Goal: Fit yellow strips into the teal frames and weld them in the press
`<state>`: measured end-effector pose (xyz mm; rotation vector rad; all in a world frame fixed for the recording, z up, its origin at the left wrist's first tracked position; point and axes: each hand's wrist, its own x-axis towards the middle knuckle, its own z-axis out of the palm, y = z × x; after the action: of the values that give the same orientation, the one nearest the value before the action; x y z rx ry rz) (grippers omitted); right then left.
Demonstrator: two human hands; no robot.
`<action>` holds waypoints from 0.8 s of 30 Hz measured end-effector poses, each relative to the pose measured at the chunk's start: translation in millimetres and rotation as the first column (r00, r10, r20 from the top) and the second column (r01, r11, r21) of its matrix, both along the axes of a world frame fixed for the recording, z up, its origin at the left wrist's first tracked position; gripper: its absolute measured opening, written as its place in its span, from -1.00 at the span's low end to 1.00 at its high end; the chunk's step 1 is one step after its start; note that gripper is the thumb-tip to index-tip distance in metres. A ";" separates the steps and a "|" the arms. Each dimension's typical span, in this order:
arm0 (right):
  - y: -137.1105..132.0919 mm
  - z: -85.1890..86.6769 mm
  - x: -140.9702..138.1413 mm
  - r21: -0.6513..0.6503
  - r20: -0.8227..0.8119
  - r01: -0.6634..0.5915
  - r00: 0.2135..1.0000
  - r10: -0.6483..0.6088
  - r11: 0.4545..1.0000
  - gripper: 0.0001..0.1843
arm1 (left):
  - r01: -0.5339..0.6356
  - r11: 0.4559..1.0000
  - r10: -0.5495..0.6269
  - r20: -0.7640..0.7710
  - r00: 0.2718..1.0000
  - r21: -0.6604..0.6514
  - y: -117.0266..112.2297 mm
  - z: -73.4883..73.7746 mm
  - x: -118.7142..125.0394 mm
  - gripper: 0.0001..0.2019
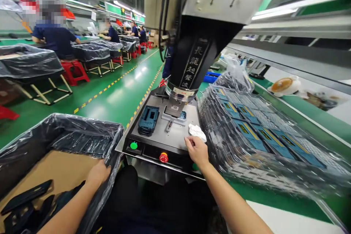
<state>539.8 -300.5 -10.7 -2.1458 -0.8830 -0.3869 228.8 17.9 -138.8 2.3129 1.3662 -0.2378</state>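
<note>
My left hand [99, 172] reaches into a plastic-lined bin [20, 142], above its cardboard sheet; its fingers point away and are mostly hidden. Dark plastic parts [30, 195] lie at the bin's near end, and more dark parts [82, 142] line its far side. My right hand [197, 150] is loosely curled at the machine base's front right, beside a crumpled white cloth [196, 131]; no held thing shows. On the metal plate stands a teal plastic housing [148, 120]. Under the press's metal horn [175, 108], another teal part [182, 115] sits in a fixture, partly covered.
The black press head [196, 55] hangs over the plate. On the front panel are a green button [134, 146] and a red emergency stop [163, 157]. At right, plastic-wrapped stacked trays [263, 135] hold teal parts. Several people sit at benches at the left.
</note>
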 end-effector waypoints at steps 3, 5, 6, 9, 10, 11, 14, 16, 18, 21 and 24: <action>30.2 9.6 40.5 -0.105 0.058 0.030 0.998 -0.024 0.994 -0.63 | -0.007 1.000 0.007 -0.001 1.000 -0.030 -5.5 7.2 1.9 -0.59; 50.8 14.3 63.9 -0.146 0.092 0.051 0.995 -0.038 0.988 -0.62 | -0.012 0.999 0.012 0.006 1.000 -0.046 -8.2 10.8 3.3 -0.59; 60.6 16.1 74.0 -0.155 0.100 0.056 0.994 -0.041 0.986 -0.61 | -0.021 0.998 0.022 0.015 1.000 -0.051 -9.0 11.9 3.9 -0.60; 86.3 17.4 98.8 -0.196 0.108 0.078 0.992 -0.057 0.978 -0.57 | -0.070 0.995 0.073 0.044 0.996 -0.067 -9.3 12.5 5.0 -0.63; 93.1 16.3 105.8 -0.236 0.110 0.100 0.991 -0.076 0.966 -0.57 | -0.082 0.994 0.086 0.053 0.995 -0.074 -9.1 12.3 5.1 -0.64; 99.1 14.4 112.5 -0.285 0.114 0.129 0.988 -0.100 0.950 -0.58 | -0.092 0.992 0.097 0.060 0.993 -0.082 -8.9 12.1 5.2 -0.65; 111.4 5.6 129.9 -0.404 0.131 0.208 0.977 -0.169 0.891 -0.57 | -0.114 0.988 0.121 0.071 0.990 -0.105 -8.8 12.6 5.2 -0.66; 115.9 -0.1 138.4 -0.428 0.154 0.233 0.971 -0.184 0.873 -0.53 | -0.119 0.986 0.128 0.073 0.989 -0.116 -8.9 13.8 5.5 -0.65; 118.3 -3.3 143.6 -0.451 0.195 0.252 0.964 -0.181 0.856 -0.50 | -0.119 0.985 0.129 0.076 0.989 -0.124 -8.8 14.9 5.8 -0.65; 119.3 -1.8 145.4 -0.459 0.251 0.271 0.953 -0.170 0.846 -0.51 | -0.120 0.984 0.131 0.077 0.988 -0.133 -8.3 15.4 6.0 -0.65; 117.0 4.9 142.1 -0.438 0.264 0.261 0.952 -0.154 0.861 -0.60 | -0.124 0.983 0.136 0.078 0.988 -0.136 -7.8 15.0 5.7 -0.66</action>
<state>681.9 -183.5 -5.8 -2.7032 -0.9394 -0.5773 234.4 10.0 -123.8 2.0933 1.4083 -0.1779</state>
